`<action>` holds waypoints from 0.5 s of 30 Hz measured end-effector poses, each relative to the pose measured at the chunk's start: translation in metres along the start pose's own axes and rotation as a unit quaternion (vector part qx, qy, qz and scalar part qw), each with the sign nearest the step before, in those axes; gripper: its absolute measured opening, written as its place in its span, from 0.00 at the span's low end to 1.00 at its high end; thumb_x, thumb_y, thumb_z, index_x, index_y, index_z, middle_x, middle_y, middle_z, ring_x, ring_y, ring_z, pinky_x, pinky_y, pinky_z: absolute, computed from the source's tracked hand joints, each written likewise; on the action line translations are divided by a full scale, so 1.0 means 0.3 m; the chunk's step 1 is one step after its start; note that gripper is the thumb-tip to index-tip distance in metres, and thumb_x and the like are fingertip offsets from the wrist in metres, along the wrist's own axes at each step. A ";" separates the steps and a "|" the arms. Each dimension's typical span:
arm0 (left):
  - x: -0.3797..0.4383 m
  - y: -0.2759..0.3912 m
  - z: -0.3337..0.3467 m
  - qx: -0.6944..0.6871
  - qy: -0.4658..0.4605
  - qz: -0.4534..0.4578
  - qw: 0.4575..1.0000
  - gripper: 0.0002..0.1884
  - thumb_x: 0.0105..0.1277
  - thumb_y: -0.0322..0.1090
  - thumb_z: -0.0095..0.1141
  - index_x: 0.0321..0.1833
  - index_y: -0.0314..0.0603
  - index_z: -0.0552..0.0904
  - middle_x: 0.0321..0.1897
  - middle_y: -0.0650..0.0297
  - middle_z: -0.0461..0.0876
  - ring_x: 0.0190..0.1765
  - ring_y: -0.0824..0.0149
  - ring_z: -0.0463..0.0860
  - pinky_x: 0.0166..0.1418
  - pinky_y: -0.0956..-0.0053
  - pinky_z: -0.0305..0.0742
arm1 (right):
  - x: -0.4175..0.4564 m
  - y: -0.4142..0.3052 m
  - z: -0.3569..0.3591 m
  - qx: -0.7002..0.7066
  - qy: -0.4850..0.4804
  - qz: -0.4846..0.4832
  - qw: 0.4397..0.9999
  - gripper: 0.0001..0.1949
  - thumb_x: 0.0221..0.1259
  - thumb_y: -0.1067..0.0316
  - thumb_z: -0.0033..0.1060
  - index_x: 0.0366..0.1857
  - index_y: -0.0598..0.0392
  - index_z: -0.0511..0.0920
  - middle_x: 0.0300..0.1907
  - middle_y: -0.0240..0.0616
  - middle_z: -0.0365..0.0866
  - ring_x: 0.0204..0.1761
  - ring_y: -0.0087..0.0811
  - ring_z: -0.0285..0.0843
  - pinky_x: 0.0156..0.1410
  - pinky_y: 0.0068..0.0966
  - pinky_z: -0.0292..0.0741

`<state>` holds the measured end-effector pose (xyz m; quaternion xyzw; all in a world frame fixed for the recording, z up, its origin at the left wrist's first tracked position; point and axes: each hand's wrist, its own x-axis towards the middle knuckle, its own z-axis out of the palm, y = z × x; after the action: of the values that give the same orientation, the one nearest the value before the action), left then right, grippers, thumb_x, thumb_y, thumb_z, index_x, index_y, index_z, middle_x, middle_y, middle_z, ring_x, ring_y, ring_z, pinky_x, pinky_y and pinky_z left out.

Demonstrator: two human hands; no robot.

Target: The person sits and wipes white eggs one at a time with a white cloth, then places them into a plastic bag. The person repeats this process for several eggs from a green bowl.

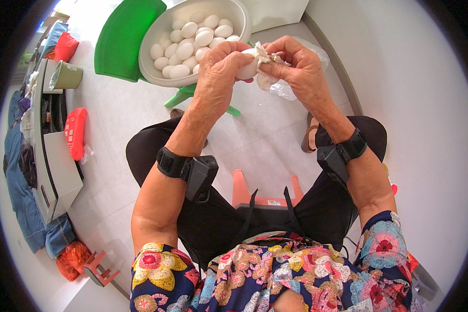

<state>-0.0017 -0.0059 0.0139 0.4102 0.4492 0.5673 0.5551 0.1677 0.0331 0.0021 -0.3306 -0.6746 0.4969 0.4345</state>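
My left hand [220, 74] grips a white egg [246, 71] between thumb and fingers. Pinched in my right hand [302, 72] is a crumpled white cloth or tissue [266, 80], pressed against the egg's right end, which it partly covers. Just beyond my hands, a pale oval basin [245, 19] holds several white eggs [184, 51] in a heap. My left hand overlaps the basin's near right side and hides some of them. The basin rests on a green plastic chair [121, 43], whose backrest stands to the left.
A clear plastic bag [284, 90] lies on the floor beneath my right hand. A pink stool [241, 195] is under me. White wall [413, 85] runs along the right. At left are a green bin [69, 76], a red bag [76, 132] and a white cabinet [62, 167].
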 end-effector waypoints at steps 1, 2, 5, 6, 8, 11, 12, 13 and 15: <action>-0.001 0.003 0.000 0.000 -0.003 -0.006 1.000 0.16 0.60 0.35 0.55 0.45 0.28 0.80 0.35 0.57 0.82 0.37 0.69 0.81 0.39 0.75 0.78 | 0.000 0.002 -0.001 0.003 0.001 -0.003 1.000 0.08 0.57 0.71 0.68 0.39 0.54 0.80 0.34 0.32 0.84 0.37 0.20 0.80 0.41 0.18 0.78; -0.001 0.005 0.001 0.000 -0.005 -0.012 1.000 0.16 0.61 0.35 0.54 0.46 0.28 0.80 0.36 0.57 0.82 0.38 0.68 0.81 0.39 0.75 0.78 | 0.000 0.003 -0.001 0.006 0.002 -0.006 1.000 0.08 0.57 0.70 0.68 0.39 0.54 0.80 0.34 0.32 0.84 0.37 0.20 0.81 0.41 0.18 0.78; 0.003 -0.009 0.003 -0.028 -0.018 -0.005 0.999 0.17 0.61 0.35 0.53 0.48 0.27 0.79 0.39 0.56 0.81 0.40 0.67 0.81 0.42 0.74 0.78 | 0.001 0.002 -0.007 0.006 0.004 -0.004 1.000 0.08 0.58 0.70 0.68 0.40 0.53 0.80 0.34 0.32 0.84 0.36 0.21 0.80 0.41 0.18 0.78; 0.003 -0.007 0.004 -0.029 -0.023 -0.006 0.999 0.18 0.61 0.35 0.53 0.49 0.27 0.78 0.40 0.55 0.81 0.41 0.67 0.81 0.43 0.73 0.78 | 0.002 0.001 -0.009 0.004 0.005 -0.001 1.000 0.08 0.58 0.70 0.68 0.40 0.53 0.80 0.34 0.33 0.84 0.36 0.21 0.80 0.41 0.18 0.78; 0.002 -0.001 0.006 -0.033 -0.033 -0.008 0.999 0.18 0.62 0.34 0.52 0.50 0.26 0.78 0.42 0.54 0.81 0.42 0.66 0.80 0.44 0.73 0.78 | 0.004 0.003 -0.011 0.017 0.005 0.000 1.000 0.08 0.58 0.70 0.68 0.40 0.52 0.81 0.34 0.33 0.84 0.36 0.21 0.80 0.41 0.18 0.78; -0.001 0.007 0.015 -0.031 -0.026 -0.010 0.999 0.18 0.62 0.34 0.52 0.49 0.26 0.78 0.42 0.54 0.81 0.42 0.66 0.81 0.44 0.72 0.78 | 0.004 0.003 -0.011 0.020 0.006 0.008 1.000 0.08 0.58 0.70 0.68 0.40 0.53 0.81 0.34 0.33 0.84 0.36 0.21 0.80 0.41 0.18 0.78; 0.000 0.005 0.012 -0.027 -0.026 -0.008 0.999 0.18 0.62 0.34 0.52 0.49 0.26 0.78 0.41 0.54 0.81 0.42 0.67 0.81 0.44 0.73 0.78 | 0.003 0.002 -0.010 0.018 0.006 0.011 1.000 0.08 0.58 0.70 0.68 0.40 0.53 0.80 0.34 0.33 0.84 0.36 0.21 0.80 0.41 0.18 0.78; 0.002 0.001 0.006 -0.024 -0.026 -0.007 0.999 0.18 0.62 0.34 0.52 0.49 0.26 0.78 0.41 0.54 0.81 0.42 0.67 0.81 0.43 0.73 0.78 | 0.002 0.000 -0.009 0.013 0.006 0.007 1.000 0.08 0.58 0.70 0.68 0.40 0.53 0.80 0.34 0.33 0.84 0.36 0.21 0.80 0.41 0.18 0.78; 0.002 -0.001 0.004 -0.017 -0.020 -0.006 1.000 0.17 0.62 0.34 0.53 0.48 0.26 0.78 0.40 0.55 0.82 0.40 0.67 0.81 0.42 0.74 0.78 | 0.001 -0.004 -0.007 0.003 0.004 0.000 1.000 0.08 0.57 0.70 0.68 0.40 0.53 0.80 0.34 0.33 0.84 0.36 0.21 0.80 0.41 0.18 0.78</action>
<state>-0.0005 -0.0051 0.0138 0.4092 0.4310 0.5630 0.5744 0.1694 0.0339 0.0037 -0.3315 -0.6713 0.4972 0.4384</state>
